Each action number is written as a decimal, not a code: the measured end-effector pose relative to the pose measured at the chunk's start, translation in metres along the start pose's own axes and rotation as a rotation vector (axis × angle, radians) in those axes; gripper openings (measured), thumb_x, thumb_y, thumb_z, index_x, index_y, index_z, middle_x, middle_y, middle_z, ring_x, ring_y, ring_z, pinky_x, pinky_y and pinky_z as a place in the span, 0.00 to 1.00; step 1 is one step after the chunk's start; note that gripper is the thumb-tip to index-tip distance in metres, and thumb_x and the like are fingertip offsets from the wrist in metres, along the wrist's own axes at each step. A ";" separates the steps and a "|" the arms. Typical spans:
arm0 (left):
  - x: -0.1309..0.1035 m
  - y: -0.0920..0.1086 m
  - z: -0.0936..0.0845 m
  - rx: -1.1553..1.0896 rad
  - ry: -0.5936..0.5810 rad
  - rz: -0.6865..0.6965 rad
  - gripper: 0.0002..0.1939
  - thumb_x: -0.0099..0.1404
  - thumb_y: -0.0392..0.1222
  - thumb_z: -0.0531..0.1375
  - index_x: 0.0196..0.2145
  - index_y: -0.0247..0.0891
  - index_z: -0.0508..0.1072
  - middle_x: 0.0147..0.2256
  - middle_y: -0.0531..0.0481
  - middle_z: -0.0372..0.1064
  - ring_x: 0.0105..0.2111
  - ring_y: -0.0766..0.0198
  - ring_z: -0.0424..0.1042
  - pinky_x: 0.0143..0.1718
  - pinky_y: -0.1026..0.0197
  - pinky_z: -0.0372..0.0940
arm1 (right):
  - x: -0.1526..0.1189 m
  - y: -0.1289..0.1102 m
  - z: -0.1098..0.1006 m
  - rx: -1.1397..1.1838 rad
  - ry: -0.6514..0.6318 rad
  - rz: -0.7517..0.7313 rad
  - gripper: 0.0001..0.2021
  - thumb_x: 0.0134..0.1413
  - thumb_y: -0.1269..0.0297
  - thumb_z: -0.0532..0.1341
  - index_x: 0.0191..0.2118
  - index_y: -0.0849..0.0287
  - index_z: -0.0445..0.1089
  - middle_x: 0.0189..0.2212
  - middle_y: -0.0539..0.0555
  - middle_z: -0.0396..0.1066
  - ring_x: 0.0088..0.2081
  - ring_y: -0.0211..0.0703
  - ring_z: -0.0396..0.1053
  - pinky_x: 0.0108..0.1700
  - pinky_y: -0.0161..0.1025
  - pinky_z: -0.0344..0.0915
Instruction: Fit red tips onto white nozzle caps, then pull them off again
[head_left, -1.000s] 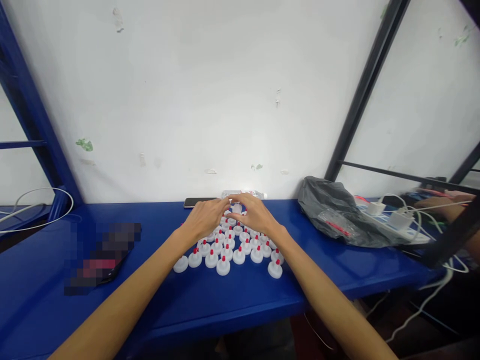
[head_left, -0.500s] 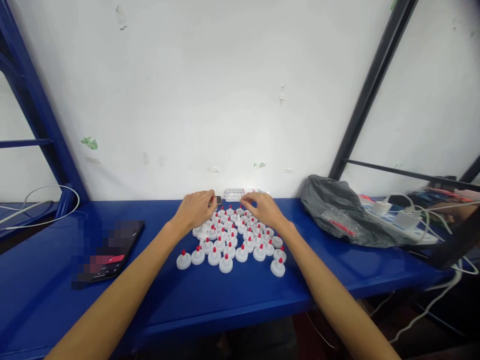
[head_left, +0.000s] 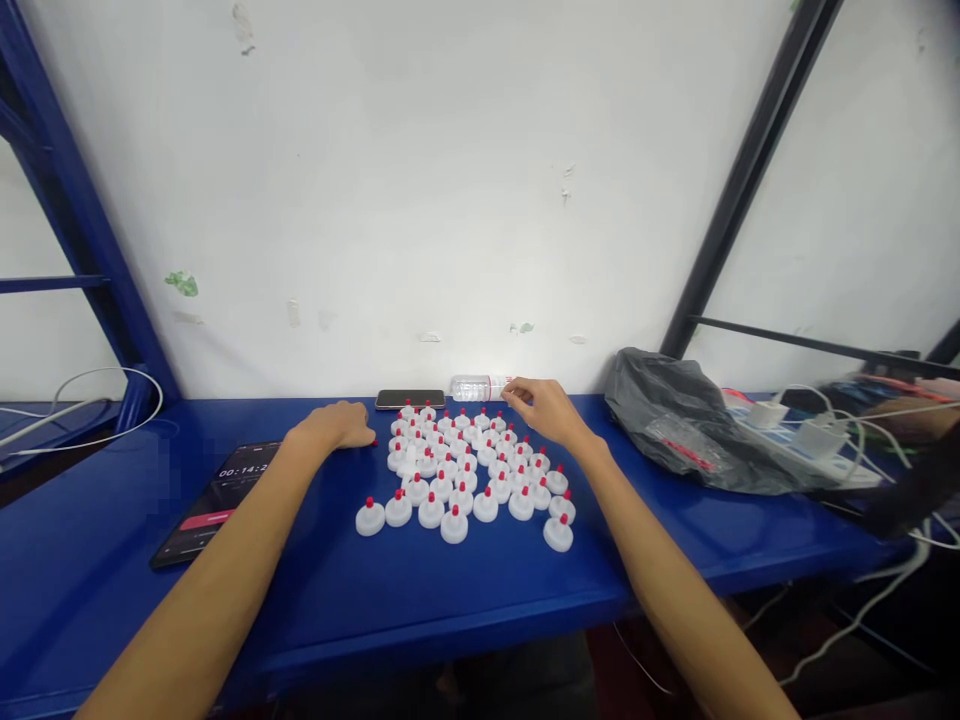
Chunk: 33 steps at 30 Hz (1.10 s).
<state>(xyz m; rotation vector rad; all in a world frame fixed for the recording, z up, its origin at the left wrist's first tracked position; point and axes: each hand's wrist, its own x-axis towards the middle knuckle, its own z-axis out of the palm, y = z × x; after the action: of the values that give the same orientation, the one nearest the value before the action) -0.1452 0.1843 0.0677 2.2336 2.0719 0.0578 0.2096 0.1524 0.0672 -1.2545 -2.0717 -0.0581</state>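
Note:
Several white round caps with red tips (head_left: 448, 467) stand in a loose cluster on the blue table (head_left: 420, 590). Left of the cluster, my left hand (head_left: 334, 427) is low over the table with its fingers curled. A small red bit (head_left: 375, 443) shows at its thumb tip; whatever else lies in the grasp is hidden. My right hand (head_left: 544, 408) hovers at the cluster's back right edge, thumb and fingertips brought together in front of the label of a clear plastic bottle (head_left: 470, 388). Anything in that pinch is too small to make out.
A phone (head_left: 409, 400) lies against the wall behind the caps. Left of them is a larger device with a timer screen (head_left: 240, 470), partly under my left forearm. A black plastic bag (head_left: 660, 420) and a power strip with white chargers (head_left: 814, 437) occupy the right side.
My left hand has moved left off the back of the cluster, uncovering the phone and several caps. My right hand has shifted slightly right, and more of the bottle shows.

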 end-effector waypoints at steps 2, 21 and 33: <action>0.000 0.000 0.000 0.005 -0.101 -0.033 0.19 0.71 0.47 0.62 0.56 0.37 0.71 0.54 0.43 0.71 0.49 0.55 0.74 0.48 0.47 0.73 | -0.001 -0.001 0.001 -0.003 -0.008 0.000 0.08 0.65 0.63 0.60 0.40 0.55 0.78 0.31 0.52 0.80 0.33 0.43 0.76 0.40 0.37 0.67; -0.008 0.011 -0.003 0.061 -0.038 -0.035 0.19 0.72 0.48 0.61 0.56 0.37 0.71 0.54 0.42 0.70 0.50 0.53 0.74 0.49 0.46 0.72 | -0.164 -0.054 -0.062 0.090 0.110 0.450 0.20 0.66 0.42 0.55 0.37 0.51 0.77 0.25 0.50 0.76 0.25 0.46 0.74 0.31 0.39 0.68; -0.008 0.019 0.002 0.053 0.165 0.046 0.19 0.72 0.48 0.61 0.56 0.36 0.71 0.54 0.42 0.71 0.49 0.54 0.74 0.49 0.46 0.72 | -0.127 -0.107 -0.123 -0.007 -0.033 0.228 0.21 0.64 0.42 0.56 0.27 0.47 0.75 0.25 0.53 0.76 0.28 0.48 0.74 0.33 0.42 0.68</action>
<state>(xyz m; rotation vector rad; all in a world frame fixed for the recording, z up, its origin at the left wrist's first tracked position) -0.1265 0.1750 0.0681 2.3825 2.1252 0.1993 0.2271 -0.0470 0.1177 -1.4971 -1.9434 0.0592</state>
